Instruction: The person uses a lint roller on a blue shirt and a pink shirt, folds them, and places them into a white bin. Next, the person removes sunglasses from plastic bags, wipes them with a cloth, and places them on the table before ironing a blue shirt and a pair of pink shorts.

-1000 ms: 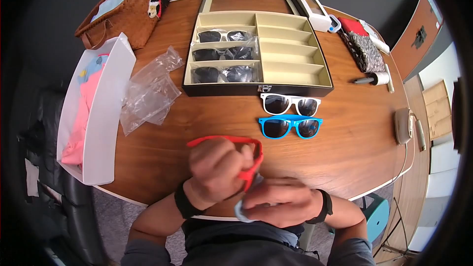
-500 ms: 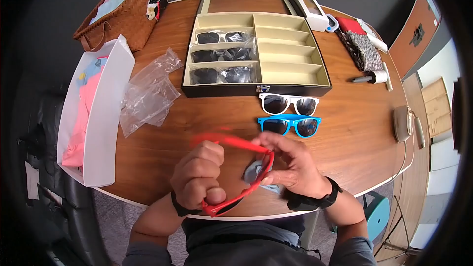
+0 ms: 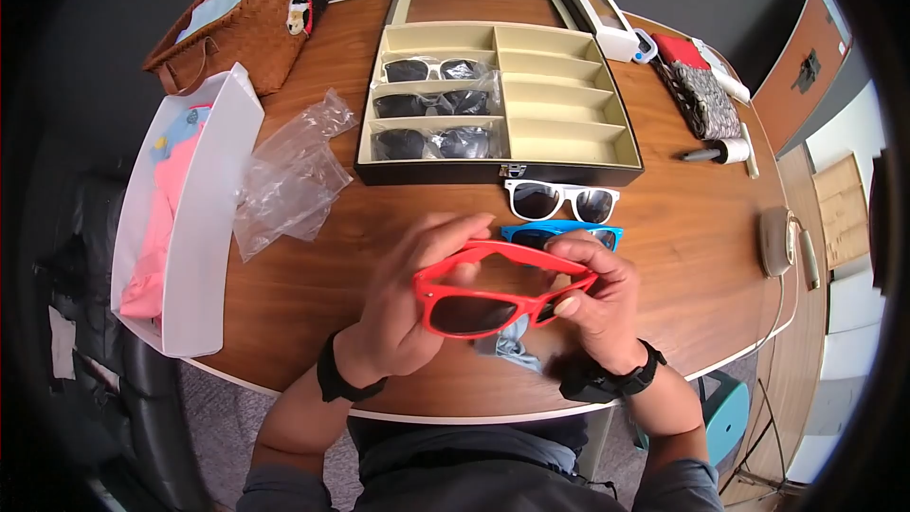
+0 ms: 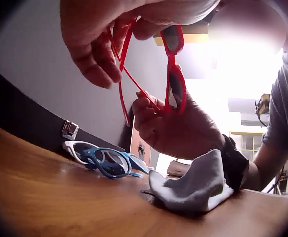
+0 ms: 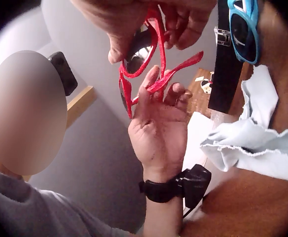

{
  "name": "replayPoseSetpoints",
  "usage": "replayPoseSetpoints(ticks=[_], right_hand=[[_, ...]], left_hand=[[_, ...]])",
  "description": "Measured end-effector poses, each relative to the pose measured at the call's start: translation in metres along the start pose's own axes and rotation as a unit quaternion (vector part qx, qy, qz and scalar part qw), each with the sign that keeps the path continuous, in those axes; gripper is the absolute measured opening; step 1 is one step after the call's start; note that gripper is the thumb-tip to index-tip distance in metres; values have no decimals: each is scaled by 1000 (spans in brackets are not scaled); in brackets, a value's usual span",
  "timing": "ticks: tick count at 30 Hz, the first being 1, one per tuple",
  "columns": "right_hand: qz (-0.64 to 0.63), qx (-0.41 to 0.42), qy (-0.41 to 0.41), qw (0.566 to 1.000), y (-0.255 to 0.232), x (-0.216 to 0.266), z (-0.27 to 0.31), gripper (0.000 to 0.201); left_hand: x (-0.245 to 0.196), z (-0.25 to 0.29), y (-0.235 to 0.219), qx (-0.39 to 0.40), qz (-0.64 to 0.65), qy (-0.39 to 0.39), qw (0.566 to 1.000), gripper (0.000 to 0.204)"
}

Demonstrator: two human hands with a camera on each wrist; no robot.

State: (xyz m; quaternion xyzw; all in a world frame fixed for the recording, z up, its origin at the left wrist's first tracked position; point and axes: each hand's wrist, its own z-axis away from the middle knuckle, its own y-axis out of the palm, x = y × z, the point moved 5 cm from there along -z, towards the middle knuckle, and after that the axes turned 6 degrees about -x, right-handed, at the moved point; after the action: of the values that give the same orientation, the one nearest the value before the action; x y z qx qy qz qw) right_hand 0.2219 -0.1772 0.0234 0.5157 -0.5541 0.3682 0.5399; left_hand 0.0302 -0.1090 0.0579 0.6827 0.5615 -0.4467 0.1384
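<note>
A pair of red sunglasses (image 3: 469, 315) is held up over the near part of the table, lenses facing the body and temples unfolded. My left hand (image 3: 403, 299) grips them around the left hinge and temple. At the other end my right hand (image 3: 611, 299) pinches the frame, its thumb on the lens side. Below them, a crumpled grey-blue cloth (image 3: 515, 349) lies on the wood; in the left wrist view this cloth (image 4: 191, 185) sits under the right wrist. Beyond the hands are blue sunglasses (image 3: 531, 235), partly covered by the right fingers, and white sunglasses (image 3: 562, 199).
Behind stands an open black display case (image 3: 417, 173), with three bagged sunglasses in its left compartments. Clear plastic bags (image 3: 289, 185) lie left, beside a white box (image 3: 204, 246) of clothes and a brown basket (image 3: 256, 28). A lint roller (image 3: 730, 151) and a beige device (image 3: 774, 242) sit right.
The cloth left the right hand and lies on the table. The red sunglasses turned from edge-on to lenses facing the body and rose a little, with both hands moving along.
</note>
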Motion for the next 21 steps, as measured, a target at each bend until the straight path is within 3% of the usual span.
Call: replayPoseSetpoints(ticks=[2,3,4,6,7,11,14,16,17,19,21], right_hand=[[-33,-45,-3,998,-6,-2,-2,48],[-38,-48,-14,998,-7,-2,-2,47],[-43,-47,-12,998,-7,-2,-2,47],[-33,-57,-39,997,-8,2,-1,47],[-35,-66,-45,996,-8,3,0,45],[-26,-66,-28,997,-9,3,-2,43],[33,-17,-5,999,-3,4,-1,41],[11,-29,-5,999,2,6,-1,37],[10,-31,-7,999,3,11,0,37],[-37,-28,146,988,6,7,5,34],[-25,-38,140,989,4,8,6,34]], left_hand=[[0,-1,6,57,126,-65,988,46],[6,1,7,76,157,-52,983,62],[4,2,7,76,153,-56,984,62],[3,3,12,65,344,-163,923,78],[2,3,13,80,357,-218,905,91],[10,2,12,131,409,-178,885,81],[14,4,15,160,428,-168,874,79],[16,4,10,88,322,-238,912,88],[18,5,11,60,351,-228,907,82],[18,1,7,72,344,-218,911,75],[21,-2,2,82,336,-210,914,68]])
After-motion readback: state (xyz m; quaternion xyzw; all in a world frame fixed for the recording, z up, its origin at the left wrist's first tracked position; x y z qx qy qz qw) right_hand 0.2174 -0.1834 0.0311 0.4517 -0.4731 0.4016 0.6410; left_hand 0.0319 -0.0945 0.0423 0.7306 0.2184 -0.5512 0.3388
